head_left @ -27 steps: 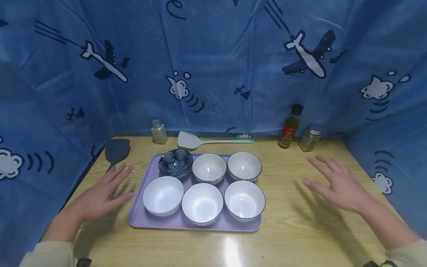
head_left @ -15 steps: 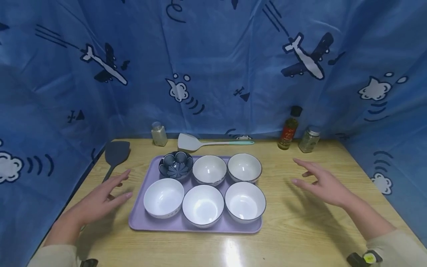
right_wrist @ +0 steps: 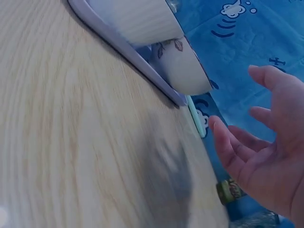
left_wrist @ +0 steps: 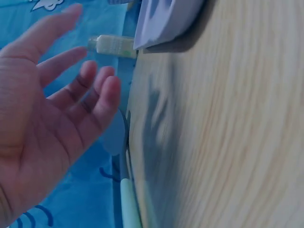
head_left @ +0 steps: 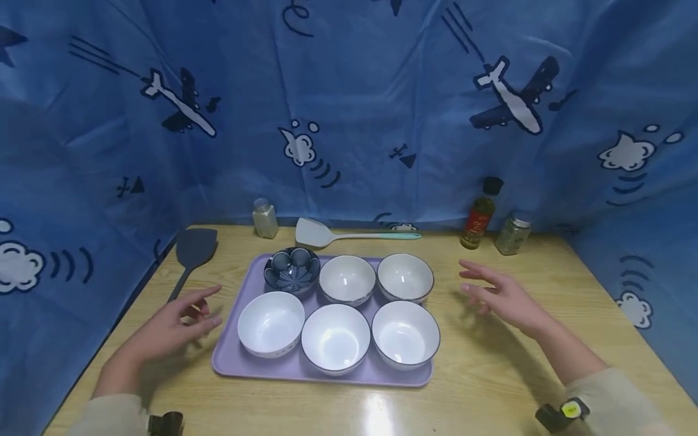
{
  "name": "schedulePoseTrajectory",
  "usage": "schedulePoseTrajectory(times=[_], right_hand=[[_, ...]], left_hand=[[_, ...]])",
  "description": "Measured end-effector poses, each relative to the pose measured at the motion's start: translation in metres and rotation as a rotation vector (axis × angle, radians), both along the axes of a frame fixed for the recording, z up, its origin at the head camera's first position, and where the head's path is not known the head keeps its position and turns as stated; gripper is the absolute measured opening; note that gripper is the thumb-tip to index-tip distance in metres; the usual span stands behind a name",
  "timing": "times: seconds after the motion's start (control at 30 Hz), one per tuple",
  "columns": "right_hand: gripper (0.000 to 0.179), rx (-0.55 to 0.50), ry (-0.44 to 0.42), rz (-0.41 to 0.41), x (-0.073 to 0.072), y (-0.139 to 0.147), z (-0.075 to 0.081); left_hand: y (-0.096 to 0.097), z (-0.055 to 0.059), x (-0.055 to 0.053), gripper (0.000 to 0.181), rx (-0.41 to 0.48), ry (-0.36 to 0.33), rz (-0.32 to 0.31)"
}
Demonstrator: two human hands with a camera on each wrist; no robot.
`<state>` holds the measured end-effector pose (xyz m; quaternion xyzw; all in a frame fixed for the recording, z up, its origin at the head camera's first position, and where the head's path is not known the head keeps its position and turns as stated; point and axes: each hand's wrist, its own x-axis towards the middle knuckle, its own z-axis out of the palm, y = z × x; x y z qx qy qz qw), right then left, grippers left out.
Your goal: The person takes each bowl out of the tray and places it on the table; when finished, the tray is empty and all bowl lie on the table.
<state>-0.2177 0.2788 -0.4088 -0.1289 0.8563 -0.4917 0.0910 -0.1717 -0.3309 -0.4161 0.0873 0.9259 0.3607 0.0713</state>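
A lilac tray [head_left: 229, 357] carries two rows of bowls. At its back left sits a dark blue patterned bowl [head_left: 292, 272]; the others are white, among them the back right bowl [head_left: 405, 275] and the front right bowl [head_left: 406, 334]. My left hand [head_left: 166, 327] hovers left of the tray, its fingers loosely bent and holding nothing. On the other side, my right hand [head_left: 509, 303] hovers over the table, apart from the bowls, also holding nothing. In the right wrist view, a white bowl [right_wrist: 183, 66] with a leaf print shows at the tray's end.
Behind the tray lies a pale spatula [head_left: 349, 235] with a mint handle. A dark spatula [head_left: 196, 247] lies at the left, partly behind my left hand. Along the back stand a small jar [head_left: 265, 220], a red-labelled bottle [head_left: 477, 223] and a spice jar [head_left: 513, 235]. A blue curtain surrounds the table.
My right hand has moved left toward the tray, and its fingers have bent somewhat. The left hand has lowered slightly, fingers more bent. The bowls and tray stay in place.
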Motion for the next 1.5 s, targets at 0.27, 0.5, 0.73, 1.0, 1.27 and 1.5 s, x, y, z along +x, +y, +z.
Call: schedulePoseTrajectory(times=[0.27,0.5,0.73,1.0,1.27,1.5], right_hand=[[0.064,-0.185,-0.085,-0.011,-0.013,-0.018,-0.022],[0.066,-0.325,-0.160,-0.035,-0.017,-0.035,-0.033],[0.067,-0.425,-0.203,-0.056,-0.015,-0.052,-0.039],[0.071,-0.404,-0.197,-0.011,-0.021,-0.057,-0.042],[0.072,-0.402,-0.211,-0.011,-0.020,-0.059,-0.046],[0.072,-0.433,-0.250,-0.019,-0.018,-0.064,-0.047]], left_hand=[[-0.004,-0.014,-0.001,0.065,0.235,-0.075,-0.060],[-0.002,-0.030,0.003,0.068,0.335,-0.087,-0.031],[0.004,-0.036,0.004,0.067,0.238,-0.186,0.059],[0.003,-0.047,0.006,0.066,0.235,-0.164,0.083],[-0.002,-0.054,-0.001,0.067,0.280,-0.153,0.087],[-0.002,-0.054,0.001,0.066,0.281,-0.121,0.093]])
